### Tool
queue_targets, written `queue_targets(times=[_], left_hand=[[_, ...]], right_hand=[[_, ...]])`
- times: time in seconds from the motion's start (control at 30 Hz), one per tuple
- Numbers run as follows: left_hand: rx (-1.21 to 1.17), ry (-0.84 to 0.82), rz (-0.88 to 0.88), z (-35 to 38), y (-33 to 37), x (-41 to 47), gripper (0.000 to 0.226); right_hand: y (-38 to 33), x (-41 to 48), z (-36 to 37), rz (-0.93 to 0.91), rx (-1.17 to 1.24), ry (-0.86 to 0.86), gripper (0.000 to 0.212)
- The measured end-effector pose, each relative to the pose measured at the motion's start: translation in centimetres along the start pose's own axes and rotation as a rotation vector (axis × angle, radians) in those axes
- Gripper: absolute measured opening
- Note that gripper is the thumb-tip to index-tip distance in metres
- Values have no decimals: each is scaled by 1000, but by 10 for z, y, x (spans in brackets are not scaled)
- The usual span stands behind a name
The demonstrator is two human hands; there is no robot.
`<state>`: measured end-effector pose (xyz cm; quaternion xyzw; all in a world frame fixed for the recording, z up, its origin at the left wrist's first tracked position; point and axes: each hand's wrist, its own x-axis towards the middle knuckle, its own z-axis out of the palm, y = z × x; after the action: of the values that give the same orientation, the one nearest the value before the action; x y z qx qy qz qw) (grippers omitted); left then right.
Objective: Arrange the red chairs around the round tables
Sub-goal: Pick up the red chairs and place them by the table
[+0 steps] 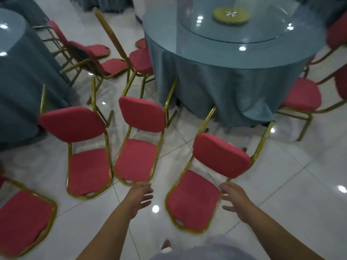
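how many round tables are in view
2: the right table carrying a glass turntable, the left table cut off by the frame edge. Cloth at the top may be more.

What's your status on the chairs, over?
Left hand and right hand open, empty, flanking nearest red chair. Its backrest points toward round table. Neighbouring red chair close on its left.

A glossy white tiled floor (281,184) crossed by thin dark grout lines, with round white glints of overhead light (155,209) on it. At the far edge, grey-blue pleated cloth (105,5) hangs beside a white wall section (136,6).
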<state>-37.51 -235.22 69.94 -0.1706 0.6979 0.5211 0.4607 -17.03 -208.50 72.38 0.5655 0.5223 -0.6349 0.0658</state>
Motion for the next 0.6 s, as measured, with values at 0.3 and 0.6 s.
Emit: queue_targets(times=[0.3, 0.6], left_hand=[[179, 12, -85, 28, -33, -6, 19], [423, 22, -260, 51, -105, 125, 20]], right_hand=[[81, 9, -34, 158, 111, 51, 14], [174, 109, -21, 369, 127, 137, 19]])
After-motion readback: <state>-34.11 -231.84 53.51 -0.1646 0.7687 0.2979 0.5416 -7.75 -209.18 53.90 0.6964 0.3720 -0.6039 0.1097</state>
